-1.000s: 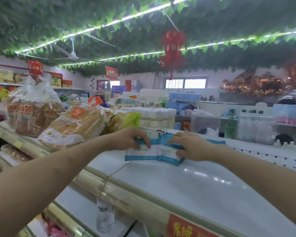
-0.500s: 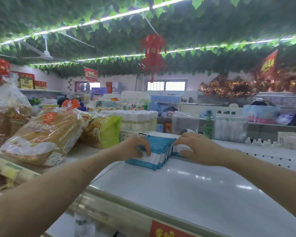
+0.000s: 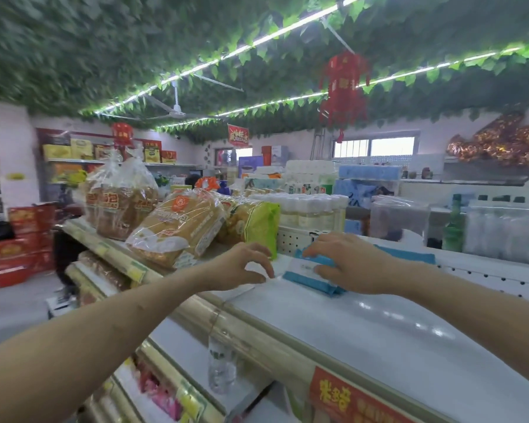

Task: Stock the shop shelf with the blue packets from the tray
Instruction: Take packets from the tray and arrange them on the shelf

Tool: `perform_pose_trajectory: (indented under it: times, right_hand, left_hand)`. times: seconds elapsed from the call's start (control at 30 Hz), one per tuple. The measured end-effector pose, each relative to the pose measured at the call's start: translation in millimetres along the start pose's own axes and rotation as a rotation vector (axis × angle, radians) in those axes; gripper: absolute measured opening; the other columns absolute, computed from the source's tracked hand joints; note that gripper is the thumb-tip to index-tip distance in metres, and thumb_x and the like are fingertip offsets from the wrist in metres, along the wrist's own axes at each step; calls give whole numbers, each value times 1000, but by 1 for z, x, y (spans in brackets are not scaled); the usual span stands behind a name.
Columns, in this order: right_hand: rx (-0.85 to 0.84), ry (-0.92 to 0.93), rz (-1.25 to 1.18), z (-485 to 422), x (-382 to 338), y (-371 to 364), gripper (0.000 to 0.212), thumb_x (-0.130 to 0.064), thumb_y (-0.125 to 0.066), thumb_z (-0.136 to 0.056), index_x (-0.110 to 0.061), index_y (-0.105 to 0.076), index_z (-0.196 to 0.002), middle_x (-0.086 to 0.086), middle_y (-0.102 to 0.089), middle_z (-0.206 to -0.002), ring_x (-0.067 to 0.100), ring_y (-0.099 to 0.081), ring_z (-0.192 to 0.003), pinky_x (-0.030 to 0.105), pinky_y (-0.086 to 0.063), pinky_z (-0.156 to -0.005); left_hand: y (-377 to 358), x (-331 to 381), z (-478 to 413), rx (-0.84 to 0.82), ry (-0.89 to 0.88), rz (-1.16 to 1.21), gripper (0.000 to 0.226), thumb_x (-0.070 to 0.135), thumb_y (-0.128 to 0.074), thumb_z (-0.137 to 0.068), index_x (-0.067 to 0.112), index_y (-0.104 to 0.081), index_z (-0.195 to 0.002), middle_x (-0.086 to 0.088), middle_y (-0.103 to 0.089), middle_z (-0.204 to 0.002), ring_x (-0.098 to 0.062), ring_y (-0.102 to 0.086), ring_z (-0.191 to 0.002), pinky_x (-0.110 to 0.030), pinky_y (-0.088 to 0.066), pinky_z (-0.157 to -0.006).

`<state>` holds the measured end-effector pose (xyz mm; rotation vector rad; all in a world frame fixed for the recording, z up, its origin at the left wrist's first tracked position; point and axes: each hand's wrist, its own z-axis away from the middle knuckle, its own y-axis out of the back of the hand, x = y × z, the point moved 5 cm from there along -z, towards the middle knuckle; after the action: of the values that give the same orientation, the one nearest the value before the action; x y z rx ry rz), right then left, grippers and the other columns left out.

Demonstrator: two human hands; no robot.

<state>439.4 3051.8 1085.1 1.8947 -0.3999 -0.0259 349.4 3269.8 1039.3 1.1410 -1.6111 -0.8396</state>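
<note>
"Starting with the shelf (image 3: pixel 348 331): its white top looks glossy, so what might slip?"

"The blue packets (image 3: pixel 309 277). They sit as a leaning bundle towards the back of that top, and I judge that a careless push could fan them out or set them sliding."

"And the bread bags (image 3: pixel 174 230) on the left?"

"Near, not touching. A sideways shove could run the bundle into the green bag (image 3: pixel 257 221) beside it."

"Which hand carries the risk?"

"The right hand (image 3: pixel 358 264). Its fingers (image 3: pixel 318 248) curl over the bundle's top and the thumb lies on the front face. An uneven release could topple the row."

"The left hand (image 3: pixel 242 267)?"

"Just beside the bundle, apart from it, fingers loosely curled round nothing. Only 1 hand steadies the packets, so their left end is unguarded. The tray is out of view."
</note>
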Motion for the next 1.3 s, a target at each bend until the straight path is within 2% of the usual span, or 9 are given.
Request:
perform_pose_trajectory:
  times: [0.23,0.4,0.57,0.63,0.77,0.93,1.03,1.13,1.3]
  right_hand:
    - [-4,221,-143,-66,-102,-13,35,-39,-55,-101,-29,-58,-133,-7,-63,-125,17,-56,-117,41,-46,-102]
    - [-24,396,-226,-89,-231,-15,30,-40,-55,-99,-31,-61,-127,-8,-65,-121,16,-60,-109,41,-50,-95]
    - [-106,580,-298,-84,-387,-29,35,-43,-52,-97,-33,-57,-131,-8,-64,-122,16,-59,-109,41,-52,-94]
    - [-147,640,-343,-72,-457,-42,39,-41,-52,-95,-35,-56,-134,-8,-62,-126,17,-60,-112,40,-52,-94]
    - [-306,781,-447,-26,-601,-79,39,-33,-58,-98,-28,-58,-137,-5,-61,-128,17,-60,-114,34,-48,-99]
    - [-502,947,-454,49,-746,-130,41,-33,-59,-99,-26,-57,-139,-1,-57,-133,18,-58,-115,34,-47,-99]
    - [-645,1009,-428,93,-802,-161,41,-30,-56,-101,-23,-56,-142,0,-54,-139,18,-58,-117,34,-45,-99]
    - [-716,1032,-372,122,-837,-188,40,-28,-55,-103,-22,-56,-142,2,-51,-144,21,-52,-129,34,-40,-106]
    - [-730,943,-342,135,-860,-222,41,-26,-56,-101,-21,-57,-142,2,-46,-152,22,-48,-136,34,-38,-112]
  left_hand:
    - [76,-29,161,95,256,-99,18,30,-68,-97,34,-73,-114,14,-55,-134,0,-50,-124,-26,-42,-104]
    - [123,-38,311,152,507,-118,22,35,-68,-95,45,-69,-115,25,-55,-124,5,-55,-116,-28,-49,-99]
    - [135,-29,478,156,704,-140,25,27,-69,-95,37,-70,-118,23,-62,-116,4,-59,-107,-34,-53,-98]
    - [125,-22,550,139,781,-138,28,27,-70,-94,38,-69,-119,24,-63,-113,3,-61,-106,-30,-53,-97]
    - [89,-2,697,50,914,-179,33,24,-69,-94,29,-68,-127,12,-63,-119,-1,-60,-104,-10,-45,-88]
    - [19,27,867,-2,1128,-66,34,27,-66,-94,28,-66,-128,12,-62,-119,-5,-61,-106,-22,-49,-94]
    - [-26,46,939,-48,1236,-29,34,24,-66,-94,27,-64,-128,14,-59,-121,-6,-59,-109,-13,-42,-88]
    - [-67,60,987,-85,1324,14,36,23,-65,-93,27,-63,-129,7,-58,-123,-12,-57,-113,-18,-39,-88]
    - [-103,66,1007,-24,1338,-7,38,15,-64,-91,16,-66,-129,-8,-55,-137,-23,-50,-129,-28,-30,-113]
